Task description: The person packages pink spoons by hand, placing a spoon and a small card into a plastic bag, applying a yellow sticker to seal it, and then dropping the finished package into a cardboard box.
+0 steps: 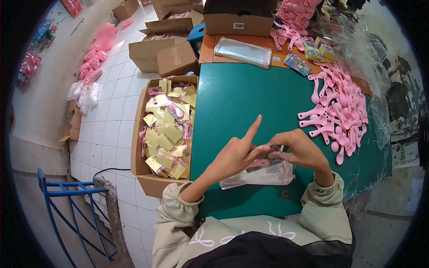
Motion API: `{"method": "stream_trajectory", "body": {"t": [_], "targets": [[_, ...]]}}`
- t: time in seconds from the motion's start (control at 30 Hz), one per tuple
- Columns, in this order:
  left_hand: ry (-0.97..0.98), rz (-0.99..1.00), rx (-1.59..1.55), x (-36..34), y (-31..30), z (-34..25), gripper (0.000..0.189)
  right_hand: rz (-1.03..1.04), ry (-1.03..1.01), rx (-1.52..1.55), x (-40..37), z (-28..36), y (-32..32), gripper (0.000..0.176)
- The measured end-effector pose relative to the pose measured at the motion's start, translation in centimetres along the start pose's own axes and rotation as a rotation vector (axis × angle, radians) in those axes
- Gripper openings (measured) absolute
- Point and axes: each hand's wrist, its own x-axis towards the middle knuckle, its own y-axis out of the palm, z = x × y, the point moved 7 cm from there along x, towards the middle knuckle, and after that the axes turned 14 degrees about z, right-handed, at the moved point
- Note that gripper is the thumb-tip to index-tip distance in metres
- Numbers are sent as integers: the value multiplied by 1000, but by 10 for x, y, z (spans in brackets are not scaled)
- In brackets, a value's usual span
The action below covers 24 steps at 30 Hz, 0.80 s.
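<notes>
Left hand (234, 156): index finger extended, remaining fingers pinching the clear bag (263, 176). Right hand (301, 152): fingers curled, gripping the bag's top edge. The bag lies on the green desk (232, 98).

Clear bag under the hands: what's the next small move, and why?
Probably slide the card and pink piece fully into the clear bag. The right hand pinches the card, the left hand the pink piece, both at the bag's mouth; the rest of the bag lies flat.

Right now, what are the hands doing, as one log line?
left hand, right hand: pinch small packet | under: clear bags | beside: pink spoons, carton
</notes>
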Motion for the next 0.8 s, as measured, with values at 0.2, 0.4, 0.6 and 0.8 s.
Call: {"method": "stream_trajectory", "body": {"t": [0.2,0.4,0.6,0.8], "targets": [[128,98,-117,-17,-16,37,69,-92,172,133,-11,-26,-10,20],[114,-45,-343,-35,-22,50,60,-83,71,234,5,-26,-6,20],[155,-20,-385,-32,-21,47,60,-68,151,406,-3,-33,-7,20],[247,32,-608,-28,-13,38,74,-115,137,537,-11,-41,-7,17]]}}
